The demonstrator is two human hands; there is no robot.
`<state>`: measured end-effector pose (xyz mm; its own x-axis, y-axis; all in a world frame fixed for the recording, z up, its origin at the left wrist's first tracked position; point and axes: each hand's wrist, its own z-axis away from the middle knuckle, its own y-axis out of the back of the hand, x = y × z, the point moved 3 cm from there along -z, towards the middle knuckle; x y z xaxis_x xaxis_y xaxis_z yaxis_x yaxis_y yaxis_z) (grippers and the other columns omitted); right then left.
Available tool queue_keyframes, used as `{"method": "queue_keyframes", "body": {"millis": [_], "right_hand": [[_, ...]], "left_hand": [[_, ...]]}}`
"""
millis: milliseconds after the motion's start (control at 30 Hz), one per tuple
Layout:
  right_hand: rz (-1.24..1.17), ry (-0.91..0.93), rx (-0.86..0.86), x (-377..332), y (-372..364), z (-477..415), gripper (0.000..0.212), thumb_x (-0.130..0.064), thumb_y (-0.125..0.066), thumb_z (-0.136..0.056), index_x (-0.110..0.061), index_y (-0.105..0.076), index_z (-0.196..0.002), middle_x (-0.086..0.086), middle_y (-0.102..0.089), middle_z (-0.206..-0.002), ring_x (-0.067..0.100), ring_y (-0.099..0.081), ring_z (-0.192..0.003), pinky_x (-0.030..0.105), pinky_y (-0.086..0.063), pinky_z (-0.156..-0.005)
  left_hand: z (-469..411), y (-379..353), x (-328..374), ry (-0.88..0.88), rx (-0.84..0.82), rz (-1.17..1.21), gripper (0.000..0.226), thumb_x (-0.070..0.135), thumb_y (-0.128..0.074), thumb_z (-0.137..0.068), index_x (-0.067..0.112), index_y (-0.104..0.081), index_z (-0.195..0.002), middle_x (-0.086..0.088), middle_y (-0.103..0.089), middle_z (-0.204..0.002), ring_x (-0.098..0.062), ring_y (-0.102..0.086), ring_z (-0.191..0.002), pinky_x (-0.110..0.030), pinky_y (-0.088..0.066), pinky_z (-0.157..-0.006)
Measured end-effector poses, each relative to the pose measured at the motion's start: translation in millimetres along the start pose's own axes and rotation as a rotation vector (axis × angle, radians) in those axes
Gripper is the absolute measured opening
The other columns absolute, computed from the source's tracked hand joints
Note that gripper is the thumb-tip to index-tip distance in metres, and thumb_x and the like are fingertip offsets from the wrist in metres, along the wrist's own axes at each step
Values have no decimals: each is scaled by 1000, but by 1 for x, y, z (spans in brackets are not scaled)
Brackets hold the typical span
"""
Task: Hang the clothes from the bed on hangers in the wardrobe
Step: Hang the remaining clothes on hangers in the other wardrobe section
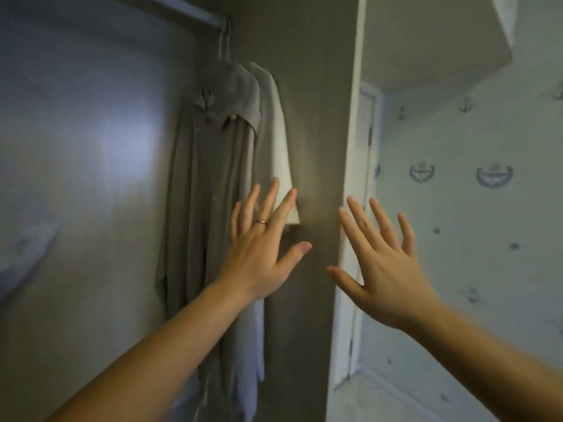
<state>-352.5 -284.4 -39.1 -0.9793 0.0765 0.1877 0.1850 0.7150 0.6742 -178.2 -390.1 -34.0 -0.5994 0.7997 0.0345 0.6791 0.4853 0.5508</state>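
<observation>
Plainly, both hands were empty, fingers spread: left hand [262, 248] before the white garment [278, 141], right hand [387, 269] beside the wardrobe wall [316, 117]. That garment and the grey shirt [210, 166] hung from the rail [189, 10]; drawing back should avoid snagging either.

Head view, close, facing wardrobe [91, 178]

The wardrobe [310, 117] interior is lying in dim, brownish shade, while cooler, brighter light is washing the wallpapered wall [487, 226] on the right. A soft bluish glare is spreading over the left wardrobe panel [115, 153]. Everything is looking soft and slightly smeared, the grey garment [213, 166] lacking detail, and straight edges are bowing toward the borders.
</observation>
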Motion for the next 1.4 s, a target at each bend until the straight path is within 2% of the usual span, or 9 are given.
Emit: {"method": "queue_keyframes", "body": {"millis": [167,333,467,633,833,933,1100,1233,1400], "right_hand": [[8,-102,-174,50,-9,124,85,-78,-8,-89,-27,2,-156,-2,6,-164,27,9,-150,60,0,-117],[93,-228,-327,112,-3,233,84,-76,-13,-92,-24,-3,-157,2,-1,-164,28,4,-150,62,-6,-116],[136,-390,-411,161,6,308,84,-76,-12,-91,-23,-6,-157,3,-4,-164,31,-1,-150,62,-6,-116],[196,-566,-504,224,7,393,85,-76,-11,-91,-22,-3,-157,2,3,-164,28,6,-150,63,-4,-116],[285,-844,-617,311,10,487,86,-79,-9,-89,-25,-4,-156,2,1,-164,28,5,-150,58,2,-117],[312,-1029,-609,351,17,529,88,-81,-3,-86,-28,3,-156,-2,11,-163,24,16,-149,55,10,-117],[373,-1338,-584,389,29,599,84,-77,-6,-87,-30,6,-155,-3,12,-163,22,17,-148,51,13,-118],[413,-1586,-583,400,46,658,82,-78,-6,-85,-35,17,-151,-7,21,-160,20,26,-146,50,17,-117],[437,-1817,-589,396,72,722,86,-80,2,-79,-36,21,-150,-9,27,-158,17,31,-143,47,22,-115]], "left_hand": [[55,-54,97,-91,-157,60,79,70,-27,-93,35,3,-158,9,18,-165,-19,21,-151,-55,4,-121],[89,-123,192,-148,-291,186,80,73,-23,-93,33,-1,-158,6,15,-165,-20,17,-152,-55,5,-121],[110,-182,267,-213,-405,299,80,72,-24,-93,33,-3,-158,6,14,-166,-20,17,-152,-53,5,-121],[127,-256,356,-307,-522,416,81,74,-24,-92,34,2,-158,8,18,-165,-19,19,-151,-53,7,-121],[136,-348,483,-444,-678,563,81,78,-16,-90,37,4,-157,7,16,-165,-19,20,-151,-53,7,-121],[140,-390,543,-511,-762,625,81,79,-16,-89,39,4,-156,8,17,-165,-19,18,-151,-52,8,-120],[163,-448,635,-692,-939,769,80,78,-20,-89,40,6,-155,14,25,-161,-15,22,-149,-47,9,-120],[181,-475,701,-856,-1038,799,88,83,-7,-81,39,6,-156,10,18,-164,-16,18,-151,-47,6,-121],[207,-487,784,-1039,-1101,833,88,84,-4,-80,39,8,-155,7,16,-165,-18,15,-151,-47,1,-121]]}}
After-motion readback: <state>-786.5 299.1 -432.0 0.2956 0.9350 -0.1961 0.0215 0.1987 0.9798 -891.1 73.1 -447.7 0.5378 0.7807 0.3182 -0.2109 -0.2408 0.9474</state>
